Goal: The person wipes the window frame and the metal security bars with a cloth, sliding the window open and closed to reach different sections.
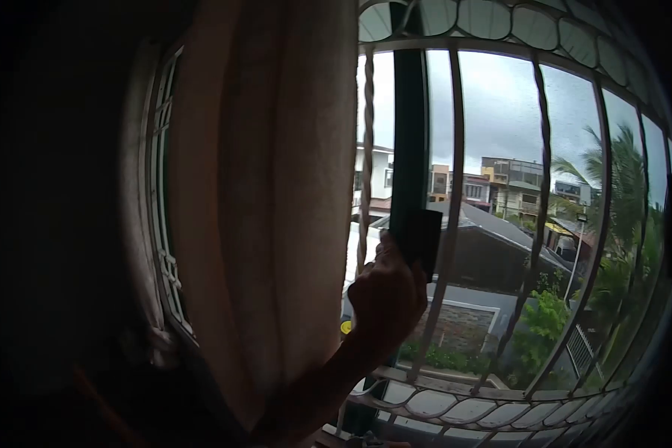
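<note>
From the lower left my left hand (388,293) reaches up past the curtain to the window, in dim backlight. Its fingers are bent and closed at a dark, flat, rectangular object (426,237), whose kind I cannot make out. That object stands upright against the dark green window frame post (409,134) and overlaps it. Shadow hides how the fingertips meet it. A long beige curtain (291,187) hangs just left of the hand, partly behind the forearm. My right hand is not in view.
White metal window bars (454,149), some twisted, span the opening, with scalloped grillwork (433,405) along the bottom. Outside are a grey-roofed building (485,250), houses and a palm tree (612,172). Another curtained window edge (160,187) is at left, in deep shadow.
</note>
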{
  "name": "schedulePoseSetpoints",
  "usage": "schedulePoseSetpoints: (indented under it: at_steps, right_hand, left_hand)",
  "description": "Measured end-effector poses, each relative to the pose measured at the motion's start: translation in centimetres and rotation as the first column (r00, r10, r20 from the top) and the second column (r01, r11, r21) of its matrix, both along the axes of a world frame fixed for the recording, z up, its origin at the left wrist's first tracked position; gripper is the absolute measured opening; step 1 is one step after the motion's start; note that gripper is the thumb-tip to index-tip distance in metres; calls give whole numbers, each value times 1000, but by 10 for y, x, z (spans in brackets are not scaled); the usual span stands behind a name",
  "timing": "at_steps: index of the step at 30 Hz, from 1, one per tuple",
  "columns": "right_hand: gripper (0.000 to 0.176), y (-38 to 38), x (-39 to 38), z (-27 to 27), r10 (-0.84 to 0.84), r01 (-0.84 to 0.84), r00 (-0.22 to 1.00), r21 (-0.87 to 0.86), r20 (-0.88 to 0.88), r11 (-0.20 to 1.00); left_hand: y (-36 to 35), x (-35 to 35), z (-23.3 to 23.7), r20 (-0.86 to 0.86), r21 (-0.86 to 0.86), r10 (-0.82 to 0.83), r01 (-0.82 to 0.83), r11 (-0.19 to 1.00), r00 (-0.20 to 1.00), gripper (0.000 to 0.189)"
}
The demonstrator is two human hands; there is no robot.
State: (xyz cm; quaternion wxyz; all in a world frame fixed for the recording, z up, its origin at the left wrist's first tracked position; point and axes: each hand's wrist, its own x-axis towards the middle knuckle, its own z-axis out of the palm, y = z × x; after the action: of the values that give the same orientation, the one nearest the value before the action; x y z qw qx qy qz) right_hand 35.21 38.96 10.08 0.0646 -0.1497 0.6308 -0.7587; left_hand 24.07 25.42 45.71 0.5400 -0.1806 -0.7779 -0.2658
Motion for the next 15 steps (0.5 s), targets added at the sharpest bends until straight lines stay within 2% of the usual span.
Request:
schedulePoseSetpoints:
  at_steps: [1,2,4,5,6,8,9,11,13,15]
  right_hand:
    - [33,2,-9,-13,20,-22,1000,90,21,996]
    - [30,5,-18,-26,42,-49,998,179,41,983]
    - [30,-18,-32,-3,65,-62,998,157,-17,986]
    - [31,-35,-45,13,63,-56,995,94,-80,994]
    - [31,-50,-55,21,92,-87,990,56,-109,995]
    - [32,-90,-70,37,176,-171,972,42,-156,984]
    - [32,-119,-75,41,224,-215,965,83,-133,973]
    - [33,-171,-84,45,322,-308,935,113,-148,945]
    - [34,-224,-91,45,405,-388,900,123,-164,913]
    - [35,-272,-99,44,460,-444,869,126,-180,887]
  left_hand:
    - [-1,-2,-8,-82,-1,-54,54,999,995,62]
    - [-7,12,-12,-88,-26,-68,66,998,994,59]
    - [-29,36,-28,-207,-103,-268,252,962,941,51]
    - [-43,52,-36,-178,-113,-347,331,937,921,49]
    - [-56,62,-44,-291,-105,-354,338,935,889,39]
    - [-87,73,-63,-324,-212,-440,389,896,837,38]
    - [-114,77,-78,-271,-141,-401,376,916,875,38]
    - [-163,88,-86,-66,-293,-585,545,786,809,36]
    - [-212,95,-92,-62,-252,-571,541,803,818,31]
    - [-264,94,-100,-128,-220,-533,500,838,837,24]
